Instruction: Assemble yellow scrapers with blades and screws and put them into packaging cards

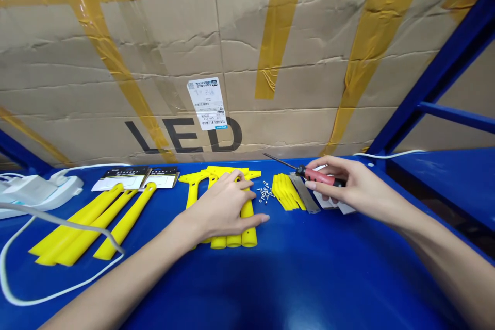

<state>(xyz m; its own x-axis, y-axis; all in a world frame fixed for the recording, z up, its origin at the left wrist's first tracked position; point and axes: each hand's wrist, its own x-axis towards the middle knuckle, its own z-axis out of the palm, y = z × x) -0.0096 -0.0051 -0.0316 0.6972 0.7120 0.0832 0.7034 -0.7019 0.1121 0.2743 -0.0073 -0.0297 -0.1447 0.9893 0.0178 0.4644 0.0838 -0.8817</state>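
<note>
I see, at the far side, a large cardboard box [240,62] closed with yellow tape and printed with the word LED. Before it lies the blue table [301,273], and a blue frame post [439,67] rises on the far right. On the left are several long yellow handles [95,229], their far ends on the packaging cards [116,181]; a white power strip [71,191] lies farther left.

Near the middle, the T-shaped yellow parts [249,234] lie side by side. My left hand [228,203] is over them, palm down, with the fingers bent and a little spread; from this angle I cannot tell whether it grips any of them. My right hand [356,185], to the right, holds a red-and-black screwdriver [323,175] by its handle, its shaft pointing far and left.

Under and beside that tool, I find flat yellow pieces [286,193] in a row, then grey blades [303,193]. Smallest are the loose screws [265,192], scattered between the T-shaped yellow parts and the flat yellow pieces.
</note>
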